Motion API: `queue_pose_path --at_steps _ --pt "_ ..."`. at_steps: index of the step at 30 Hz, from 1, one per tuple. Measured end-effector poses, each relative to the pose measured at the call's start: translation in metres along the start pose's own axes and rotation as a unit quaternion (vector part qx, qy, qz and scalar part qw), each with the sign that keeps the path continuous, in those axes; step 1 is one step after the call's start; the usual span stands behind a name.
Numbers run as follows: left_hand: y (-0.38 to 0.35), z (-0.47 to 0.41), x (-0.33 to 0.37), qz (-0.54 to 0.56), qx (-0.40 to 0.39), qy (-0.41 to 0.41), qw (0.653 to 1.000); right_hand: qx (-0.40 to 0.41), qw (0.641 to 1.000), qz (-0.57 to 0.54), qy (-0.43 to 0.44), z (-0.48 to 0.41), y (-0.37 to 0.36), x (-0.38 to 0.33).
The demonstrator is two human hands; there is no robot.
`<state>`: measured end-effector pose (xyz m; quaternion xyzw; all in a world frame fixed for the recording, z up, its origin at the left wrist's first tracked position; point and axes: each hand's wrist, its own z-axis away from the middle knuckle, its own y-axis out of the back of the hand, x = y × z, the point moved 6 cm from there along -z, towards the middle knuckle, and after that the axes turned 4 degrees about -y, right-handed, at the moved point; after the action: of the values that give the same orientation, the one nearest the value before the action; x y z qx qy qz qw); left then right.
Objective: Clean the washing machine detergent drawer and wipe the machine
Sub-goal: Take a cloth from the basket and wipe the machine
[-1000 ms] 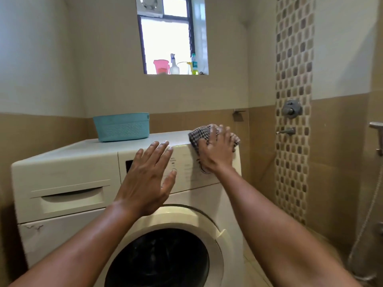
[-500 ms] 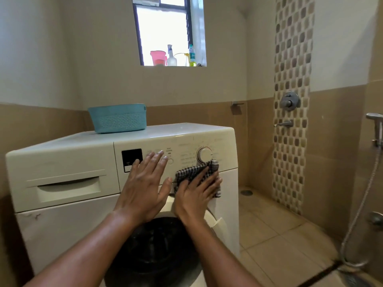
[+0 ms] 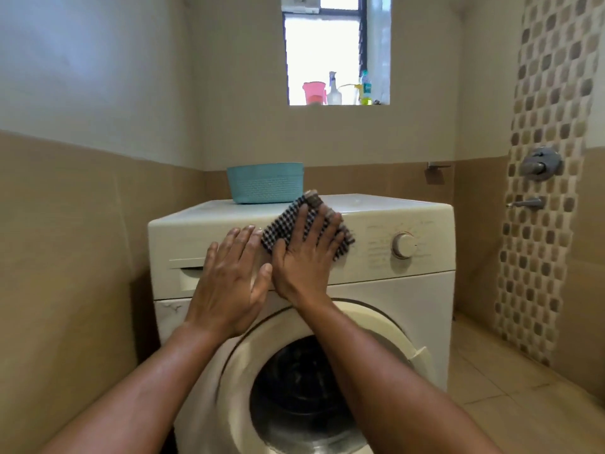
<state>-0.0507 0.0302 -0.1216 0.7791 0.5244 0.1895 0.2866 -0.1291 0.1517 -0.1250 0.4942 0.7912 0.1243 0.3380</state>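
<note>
Pressing flat with fingers spread, the right hand [image 3: 306,257] is laid over a black-and-white checked cloth [image 3: 294,224] against the upper front panel of the cream front-loading washing machine [image 3: 393,299], the cloth pinned under the palm rather than gripped. The left hand [image 3: 229,283] is held open and empty, just beside it, over the closed cream detergent drawer [image 3: 186,273], whose right part is hidden by it. A teal plastic basket [image 3: 265,183] is seen on the machine's top, and a round white dial [image 3: 403,246] on the panel to the right.

Basket [image 3: 265,184] on washing machine [image 3: 409,299] top, rear left, dial [image 3: 403,246] front right
</note>
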Motion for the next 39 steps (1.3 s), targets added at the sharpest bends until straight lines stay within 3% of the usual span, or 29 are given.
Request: queue_pose_path --at_steps 4,10,15,19,21,24,29,31,34,39 --pt "0.019 0.017 -0.032 0.013 0.033 0.039 0.999 -0.020 0.994 0.050 0.090 -0.026 0.001 -0.063" --pt "0.046 0.049 -0.076 0.001 0.102 0.109 0.989 -0.093 0.947 0.136 0.275 -0.003 -0.043 -0.154" --pt "0.046 0.074 -0.096 -0.033 0.087 0.148 0.985 -0.070 0.901 0.138 0.404 0.050 -0.070 -0.146" --pt "0.030 0.088 -0.093 -0.024 0.050 0.165 0.985 -0.100 0.854 0.161 0.485 0.077 -0.077 -0.092" --pt "0.024 0.093 -0.089 -0.013 0.035 0.168 0.985 -0.103 0.869 0.159 0.457 0.077 -0.066 -0.061" --pt "0.020 0.095 -0.085 0.006 0.031 0.175 0.984 -0.067 0.925 0.148 0.342 0.088 -0.049 -0.034" --pt "0.019 0.095 -0.085 0.011 0.030 0.165 0.986 -0.082 0.983 0.116 0.117 0.116 -0.059 -0.070" --pt "0.021 0.096 -0.087 0.011 0.033 0.170 0.985 -0.094 0.985 0.100 0.102 0.116 -0.058 -0.093" --pt "0.020 0.097 -0.087 0.016 0.025 0.174 0.984 -0.134 0.974 0.109 0.150 0.120 -0.064 -0.105" --pt "0.008 0.098 -0.084 0.038 0.029 0.162 0.986 -0.068 0.996 0.047 0.030 0.114 -0.049 -0.075"
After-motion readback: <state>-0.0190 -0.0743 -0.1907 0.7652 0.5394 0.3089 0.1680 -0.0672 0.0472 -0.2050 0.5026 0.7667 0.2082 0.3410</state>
